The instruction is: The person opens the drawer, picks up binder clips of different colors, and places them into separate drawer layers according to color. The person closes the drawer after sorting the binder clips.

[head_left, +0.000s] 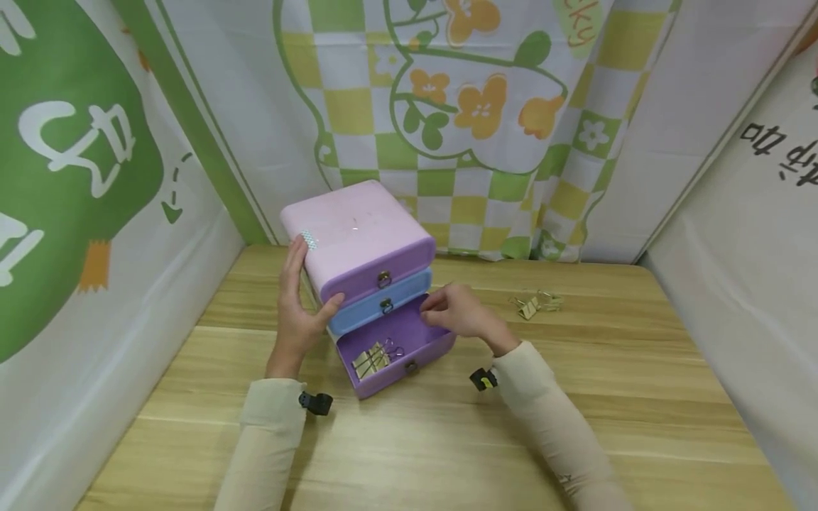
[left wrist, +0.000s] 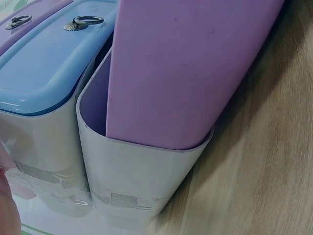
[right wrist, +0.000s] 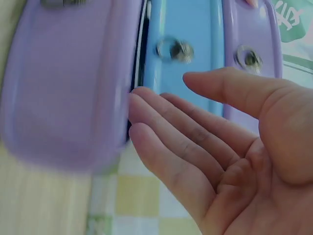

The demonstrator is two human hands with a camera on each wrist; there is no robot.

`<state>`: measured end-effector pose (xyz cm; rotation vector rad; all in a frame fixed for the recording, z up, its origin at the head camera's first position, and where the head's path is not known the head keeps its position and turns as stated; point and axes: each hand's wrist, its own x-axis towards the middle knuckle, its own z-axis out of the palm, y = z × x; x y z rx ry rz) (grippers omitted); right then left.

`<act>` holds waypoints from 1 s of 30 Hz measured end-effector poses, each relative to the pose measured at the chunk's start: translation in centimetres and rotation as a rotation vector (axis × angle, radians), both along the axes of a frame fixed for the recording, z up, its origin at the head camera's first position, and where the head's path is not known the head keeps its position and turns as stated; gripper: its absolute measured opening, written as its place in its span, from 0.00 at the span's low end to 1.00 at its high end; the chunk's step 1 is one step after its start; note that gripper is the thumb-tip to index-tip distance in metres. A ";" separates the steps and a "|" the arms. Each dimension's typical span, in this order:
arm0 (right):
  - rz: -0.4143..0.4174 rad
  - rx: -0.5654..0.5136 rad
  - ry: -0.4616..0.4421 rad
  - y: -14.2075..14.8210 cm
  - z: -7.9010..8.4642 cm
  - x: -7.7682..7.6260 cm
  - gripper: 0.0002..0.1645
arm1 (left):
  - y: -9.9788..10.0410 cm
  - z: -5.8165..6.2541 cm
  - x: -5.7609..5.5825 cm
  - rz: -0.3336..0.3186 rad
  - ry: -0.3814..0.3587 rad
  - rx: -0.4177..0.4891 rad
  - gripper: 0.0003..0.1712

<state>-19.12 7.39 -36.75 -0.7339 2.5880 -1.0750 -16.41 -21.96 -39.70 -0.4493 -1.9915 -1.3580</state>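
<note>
A small drawer box [head_left: 361,223] with a pink top stands on the table, its purple top drawer and blue middle drawer [head_left: 382,301] closed. The purple bottom drawer [head_left: 390,376] is pulled out, with several gold binder clips [head_left: 372,360] in its left part. My left hand [head_left: 297,323] holds the box's left front corner, thumb on the front edge and fingers along the side. At the drawer's right end is my right hand [head_left: 465,312]. Its fingers are loosely extended beside the drawer and hold nothing in the right wrist view.
More gold binder clips [head_left: 537,305] lie on the wooden table [head_left: 575,397], right of the box. A checked, flowered curtain [head_left: 460,156] hangs behind it. Printed cloth walls [head_left: 57,298] stand at both sides. Each drawer front carries a ring pull.
</note>
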 end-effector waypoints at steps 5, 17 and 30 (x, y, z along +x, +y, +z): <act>0.018 0.074 0.037 2.8 2.0 -0.7 0.14 | 0.9 1.6 1.5 -0.018 -0.012 0.017 0.55; -0.138 0.319 0.105 9.7 4.0 -4.5 0.19 | 0.8 2.0 1.5 -0.018 -0.029 -0.004 0.56; -0.131 0.476 0.035 14.3 1.1 -7.3 0.24 | 0.5 1.5 1.3 -0.014 -0.004 0.008 0.56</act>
